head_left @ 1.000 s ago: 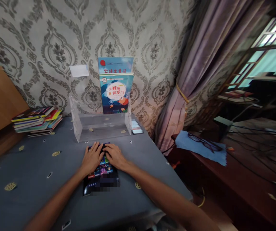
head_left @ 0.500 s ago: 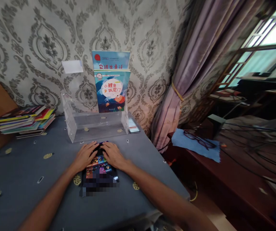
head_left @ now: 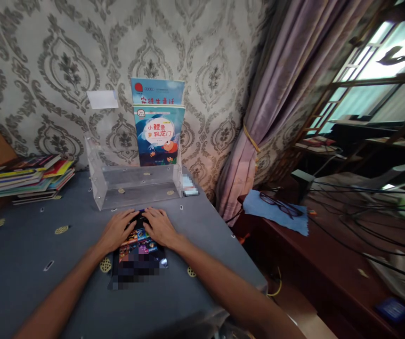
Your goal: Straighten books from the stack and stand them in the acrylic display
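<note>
A dark book [head_left: 142,247] with small colourful pictures on its cover lies flat on the grey tablecloth [head_left: 82,282]; part of it is blurred out. My left hand [head_left: 119,228] rests over its upper left side, fingers stretched out. On the upper right side lies my right hand [head_left: 159,227], also with fingers extended flat. Just beyond my fingertips stands a clear acrylic rack [head_left: 98,186] with stepped tiers. It holds two upright blue children's books at its right side, the front one [head_left: 158,136] overlapping the rear one [head_left: 158,89].
A stack of books [head_left: 29,179] sits at the table's left. Right of the rack lies a small blurred item [head_left: 189,185]. A tied curtain [head_left: 238,165] hangs by the wall. Glasses [head_left: 280,205] rest on a blue cloth [head_left: 259,207] on a dark red surface, near tangled cables [head_left: 358,212].
The view has shifted slightly, so the scene sits a little further left. Both hands remain on the dark book, which has not visibly moved on the table.
</note>
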{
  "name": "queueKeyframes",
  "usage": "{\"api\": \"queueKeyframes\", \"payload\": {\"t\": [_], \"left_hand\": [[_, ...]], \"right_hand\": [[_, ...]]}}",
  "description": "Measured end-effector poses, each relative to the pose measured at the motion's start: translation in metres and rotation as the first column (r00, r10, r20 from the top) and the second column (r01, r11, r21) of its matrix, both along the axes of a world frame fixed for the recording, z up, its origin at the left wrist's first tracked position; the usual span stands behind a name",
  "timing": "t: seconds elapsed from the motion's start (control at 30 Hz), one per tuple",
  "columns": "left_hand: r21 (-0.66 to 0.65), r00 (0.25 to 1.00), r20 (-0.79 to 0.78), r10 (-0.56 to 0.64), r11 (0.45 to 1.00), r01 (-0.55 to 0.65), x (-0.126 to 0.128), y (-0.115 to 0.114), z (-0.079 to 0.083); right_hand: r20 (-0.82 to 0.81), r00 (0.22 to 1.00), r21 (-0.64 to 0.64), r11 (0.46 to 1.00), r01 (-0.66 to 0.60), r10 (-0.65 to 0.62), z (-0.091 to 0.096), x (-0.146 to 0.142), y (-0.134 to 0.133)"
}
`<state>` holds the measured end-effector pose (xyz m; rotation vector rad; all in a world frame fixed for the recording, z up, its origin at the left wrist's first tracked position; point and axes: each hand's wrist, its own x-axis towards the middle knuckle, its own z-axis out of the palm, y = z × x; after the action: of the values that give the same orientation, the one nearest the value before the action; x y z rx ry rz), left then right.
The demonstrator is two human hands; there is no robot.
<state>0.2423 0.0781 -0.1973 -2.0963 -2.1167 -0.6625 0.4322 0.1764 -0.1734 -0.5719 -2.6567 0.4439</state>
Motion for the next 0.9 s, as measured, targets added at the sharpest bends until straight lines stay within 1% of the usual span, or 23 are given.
{"api": "queueKeyframes", "payload": {"t": [0.13, 0.37, 0.67, 0.9], "left_hand": [[0.022, 1.000, 0.001, 0.011, 1.000, -0.011, 0.001, -0.001, -0.001], [0.005, 1.000, -0.002, 0.008, 1.000, -0.008, 0.000, -0.001, -0.001], [0.065, 0.998, -0.042, 0.041, 0.997, -0.039, 0.004, -0.001, -0.003], [0.050, 0.996, -0.072, 0.061, 0.997, -0.058, 0.007, 0.000, -0.001]], "right_hand": [[-0.013, 1.000, 0.004, 1.000, 0.001, -0.001, -0.002, 0.000, 0.002], [-0.011, 1.000, -0.011, 1.000, -0.006, 0.006, -0.001, 0.000, 0.004], [-0.012, 1.000, -0.015, 1.000, -0.006, 0.005, -0.002, 0.001, 0.013], [-0.014, 1.000, -0.010, 1.000, 0.016, -0.016, -0.002, 0.001, 0.012]]}}
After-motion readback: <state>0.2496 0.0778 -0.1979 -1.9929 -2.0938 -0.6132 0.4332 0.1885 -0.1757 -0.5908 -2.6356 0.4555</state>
